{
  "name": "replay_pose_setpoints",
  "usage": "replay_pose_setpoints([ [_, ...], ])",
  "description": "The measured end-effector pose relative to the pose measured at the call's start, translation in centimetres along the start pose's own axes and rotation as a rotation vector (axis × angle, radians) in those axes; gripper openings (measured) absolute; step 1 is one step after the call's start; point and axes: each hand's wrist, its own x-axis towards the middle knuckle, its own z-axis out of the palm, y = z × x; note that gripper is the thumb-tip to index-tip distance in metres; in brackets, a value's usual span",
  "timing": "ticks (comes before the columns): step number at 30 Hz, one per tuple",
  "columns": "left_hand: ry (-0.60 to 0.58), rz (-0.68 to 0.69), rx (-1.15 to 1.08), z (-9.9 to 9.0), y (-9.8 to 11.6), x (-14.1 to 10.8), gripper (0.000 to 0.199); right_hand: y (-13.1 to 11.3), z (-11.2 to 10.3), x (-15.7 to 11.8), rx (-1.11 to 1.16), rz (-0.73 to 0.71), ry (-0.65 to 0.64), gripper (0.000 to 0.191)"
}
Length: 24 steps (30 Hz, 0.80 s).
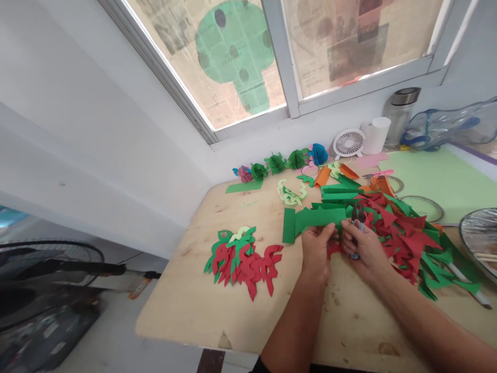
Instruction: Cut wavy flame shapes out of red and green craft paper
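Note:
My left hand [317, 247] pinches the lower edge of a green paper piece [322, 217] above the wooden table. Close beside it on the right, my right hand [362, 246] is closed round small scissors [356, 255], whose dark blades point up, and its fingertips meet the paper's right end. Red and green paper scraps [404, 233] are heaped to the right of my hands. On the left lie red cut-out shapes [248, 264] and green cut-out shapes [236, 242], overlapping. A pale green cut-out [291, 194] rests beyond the green paper.
Green paper pompoms [276, 163] and a blue one [318, 154] line the wall. Farther right stand a small white fan [349, 142], a paper roll [377, 134] and a bottle [402, 116]. A bowl [481, 241] sits at the right edge, near metal rings [435, 203].

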Motion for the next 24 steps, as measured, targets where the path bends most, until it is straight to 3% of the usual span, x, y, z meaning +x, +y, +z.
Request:
replay_pose_setpoints([
  [4,0.024,0.027,0.002,0.3,-0.6,0.6,0.028,0.3,-0.1,0.1,-0.048,-0.001,0.004,0.029],
  [11,0.137,0.128,-0.096,-0.5,1.1,1.1,0.028,0.6,0.2,-0.9,-0.142,0.058,-0.089,0.035],
  [24,0.098,0.067,-0.237,0.0,1.4,-0.3,0.027,1.6,0.8,-1.8,-0.375,0.048,-0.146,0.053],
])
